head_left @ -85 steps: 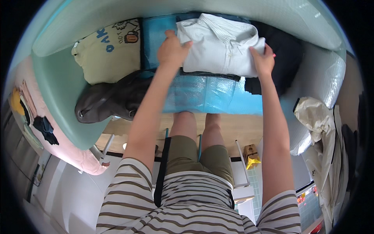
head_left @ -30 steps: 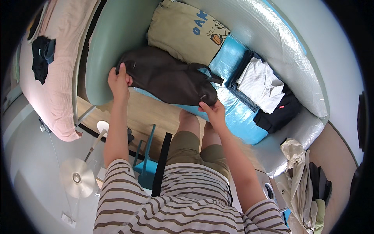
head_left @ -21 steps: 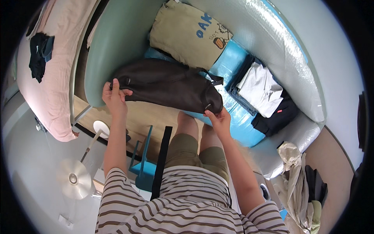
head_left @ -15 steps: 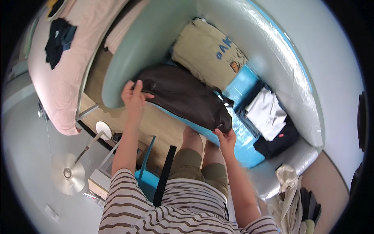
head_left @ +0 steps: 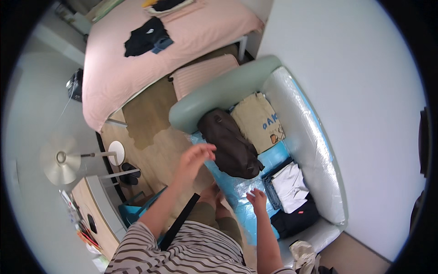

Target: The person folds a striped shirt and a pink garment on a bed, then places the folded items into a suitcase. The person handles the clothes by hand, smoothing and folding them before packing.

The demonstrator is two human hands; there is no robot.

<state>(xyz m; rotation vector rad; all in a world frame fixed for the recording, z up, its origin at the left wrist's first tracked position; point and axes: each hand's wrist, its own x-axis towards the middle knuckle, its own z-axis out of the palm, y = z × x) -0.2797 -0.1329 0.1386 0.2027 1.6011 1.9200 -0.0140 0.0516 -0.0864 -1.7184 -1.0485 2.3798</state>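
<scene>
A dark brown bag (head_left: 230,144) lies lengthwise on the sofa seat, beside a folded beige printed garment (head_left: 256,119). Just off the bag's near left side hovers my left hand (head_left: 195,157), fingers stretched out and slightly blurred, holding nothing. My right hand (head_left: 257,200) is over the blue seat cover near the bag's lower end, apart from it, its fingers loosely spread and nothing in them. Close to it on the right are folded jeans (head_left: 273,192), a white folded garment (head_left: 290,188) and black clothing (head_left: 296,219).
The sofa's grey-green arm (head_left: 219,84) and silver-wrapped backrest (head_left: 310,150) border the seat. Past it stand a pink suitcase (head_left: 203,73) and a pink-covered bed (head_left: 191,34) with clothes. A fan (head_left: 61,157), desk (head_left: 89,205) and blue chair (head_left: 130,213) are at left.
Both hands have let go of the bag, which now rests on the sofa. The view has shifted, bringing more of the bed, suitcase and desk into sight.
</scene>
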